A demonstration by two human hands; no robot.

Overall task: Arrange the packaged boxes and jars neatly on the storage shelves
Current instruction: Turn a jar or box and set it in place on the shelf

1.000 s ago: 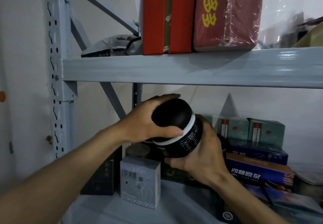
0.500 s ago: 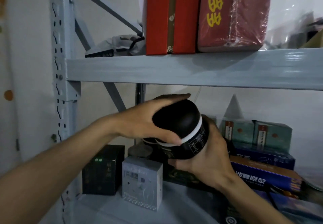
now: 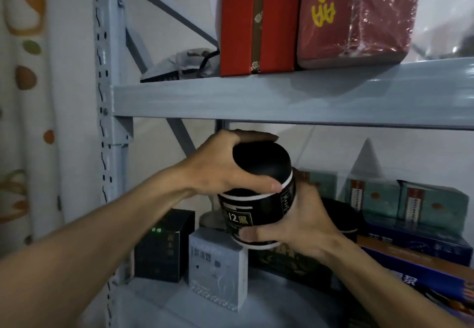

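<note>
Black jar [image 3: 256, 207] is off the shelf, held tilted in mid-air just under the upper shelf beam [image 3: 282, 99], above the grey box [image 3: 218, 268] and a dark flat box [image 3: 282, 261] on the lower shelf [image 3: 154, 302]. Left hand [image 3: 218, 171] is curled over the lid [image 3: 261, 158], thumb tip by the white band. Right hand [image 3: 305, 227] cups the body from below and the right, thumb across the front near the base. Main risk, IMO: the left-hand grip is on the lid only, so if the lid is loose or turns, the body could drop out, esp. w/ the jar tipped. Smooth wall + tilt = poss. slip from the right hand too. Landing spot looks tight. A second black jar [image 3: 343, 217] sits just behind the right hand and boxes crowd both sides, so a careless push in could knock over the grey box or the black box [image 3: 164, 245], or shove the other jar. Set half on a box edge, not flat, it would prob. topple. Lifted any higher, the lid and left knuckles would bump the beam.
</note>
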